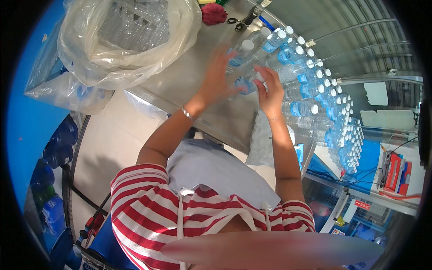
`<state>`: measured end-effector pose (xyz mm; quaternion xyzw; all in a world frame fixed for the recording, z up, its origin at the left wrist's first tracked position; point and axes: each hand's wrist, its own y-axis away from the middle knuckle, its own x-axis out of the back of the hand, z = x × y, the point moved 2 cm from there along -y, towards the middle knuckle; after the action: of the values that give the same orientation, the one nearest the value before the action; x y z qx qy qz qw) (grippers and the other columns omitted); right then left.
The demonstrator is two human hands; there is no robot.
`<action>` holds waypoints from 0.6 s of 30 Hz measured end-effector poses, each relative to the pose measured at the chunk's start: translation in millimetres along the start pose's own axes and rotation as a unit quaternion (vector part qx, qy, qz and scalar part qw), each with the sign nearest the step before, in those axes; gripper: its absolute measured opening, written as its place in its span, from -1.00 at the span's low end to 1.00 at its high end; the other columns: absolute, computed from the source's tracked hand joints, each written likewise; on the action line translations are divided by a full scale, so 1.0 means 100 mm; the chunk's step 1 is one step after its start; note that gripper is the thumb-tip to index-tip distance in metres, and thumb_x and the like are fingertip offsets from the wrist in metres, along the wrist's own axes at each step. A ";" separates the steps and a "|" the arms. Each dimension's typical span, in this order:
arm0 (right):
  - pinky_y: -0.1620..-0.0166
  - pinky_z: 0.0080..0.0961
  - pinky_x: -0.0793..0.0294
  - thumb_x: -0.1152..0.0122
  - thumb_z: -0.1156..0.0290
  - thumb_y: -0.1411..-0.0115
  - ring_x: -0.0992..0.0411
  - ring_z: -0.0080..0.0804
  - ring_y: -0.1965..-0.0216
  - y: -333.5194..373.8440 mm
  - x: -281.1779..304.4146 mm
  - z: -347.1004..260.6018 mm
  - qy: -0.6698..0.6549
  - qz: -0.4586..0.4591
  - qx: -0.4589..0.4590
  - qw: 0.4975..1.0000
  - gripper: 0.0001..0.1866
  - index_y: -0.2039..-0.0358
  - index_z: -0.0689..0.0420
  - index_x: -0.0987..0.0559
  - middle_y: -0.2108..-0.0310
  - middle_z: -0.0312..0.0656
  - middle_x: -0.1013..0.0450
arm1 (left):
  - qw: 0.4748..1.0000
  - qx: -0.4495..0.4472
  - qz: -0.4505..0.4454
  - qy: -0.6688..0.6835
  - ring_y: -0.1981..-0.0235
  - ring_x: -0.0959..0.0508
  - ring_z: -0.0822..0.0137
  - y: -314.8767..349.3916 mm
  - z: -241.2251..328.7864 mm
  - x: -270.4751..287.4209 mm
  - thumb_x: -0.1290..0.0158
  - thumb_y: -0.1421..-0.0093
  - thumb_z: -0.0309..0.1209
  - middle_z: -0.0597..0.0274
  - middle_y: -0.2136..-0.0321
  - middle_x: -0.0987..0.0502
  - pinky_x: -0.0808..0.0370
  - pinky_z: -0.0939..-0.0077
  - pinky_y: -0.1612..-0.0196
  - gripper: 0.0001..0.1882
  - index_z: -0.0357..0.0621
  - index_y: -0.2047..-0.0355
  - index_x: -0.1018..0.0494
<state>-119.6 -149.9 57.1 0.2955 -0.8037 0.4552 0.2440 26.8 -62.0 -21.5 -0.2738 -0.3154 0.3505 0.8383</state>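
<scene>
Over the metal table (175,74), my right hand (271,92) has its thumb and fingers closed at the top end of a clear plastic water bottle (244,85) with a blue label. The bottle is tilted, its base pointing toward my left side. My left hand (213,78) is beside that base, its fingers smeared by motion, so their grip cannot be made out. Just beyond it stands a white-capped bottle (241,53). From there, a long curved row of capped bottles (310,85) with blue labels runs off to the right.
A large clear bag (180,49) of empty bottles (135,24) stands at the far left. Scissors (237,23) and a dark red cloth (214,14) lie at the back. Blue water jugs (60,137) are on the left. A wrapped plastic pack (263,139) lies near my right forearm.
</scene>
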 end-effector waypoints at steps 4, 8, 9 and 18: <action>0.08 -0.45 -0.49 -0.23 0.42 -0.19 -0.48 -0.27 0.05 -0.06 0.18 0.03 -0.170 0.016 -0.101 0.980 -0.65 0.00 0.13 -0.53 0.11 -0.16 -0.51 | 0.947 0.211 -0.213 0.116 0.18 -0.59 0.00 0.22 0.38 -0.03 -0.42 0.22 -0.22 -0.01 0.15 -0.56 -0.52 0.25 0.09 -0.03 -0.19 -0.19 -0.20; -0.02 -0.41 -0.45 -0.06 0.19 -0.33 -0.47 -0.31 0.01 -0.07 0.19 0.06 -0.536 0.027 -0.216 0.816 -0.63 -0.04 0.12 -0.51 0.07 -0.14 -0.51 | 0.776 0.274 -0.328 0.465 0.29 -0.63 0.15 0.22 0.68 0.01 -0.37 0.14 -0.26 0.06 0.30 -0.59 -0.55 0.30 0.21 -0.24 -0.22 -0.06 -0.32; -0.07 -0.38 -0.41 -0.04 0.14 -0.33 -0.45 -0.29 -0.02 -0.06 0.17 0.05 -0.645 0.033 -0.194 0.738 -0.57 -0.07 0.16 -0.47 0.05 -0.11 -0.49 | 0.603 0.321 -0.366 0.632 0.28 -0.62 0.18 0.22 0.76 0.02 -0.36 0.12 -0.26 0.07 0.28 -0.59 -0.55 0.31 0.21 -0.27 -0.22 -0.05 -0.33; 0.01 -0.34 -0.44 -0.14 0.13 -0.25 -0.50 -0.18 0.09 -0.14 0.71 -0.03 -0.299 -0.039 -0.098 0.948 -0.58 0.07 0.22 -0.55 0.09 -0.03 -0.52 | 0.474 0.310 -0.400 0.720 0.48 -0.63 0.11 0.17 0.83 0.31 -0.27 0.06 -0.24 -0.08 0.33 -0.55 -0.60 0.30 0.37 -0.27 -0.34 -0.08 -0.30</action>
<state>-159.5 -171.2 114.0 0.4238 -0.8682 0.2554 0.0379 -22.8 -8.4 32.1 0.0035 0.4531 -0.2689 0.8499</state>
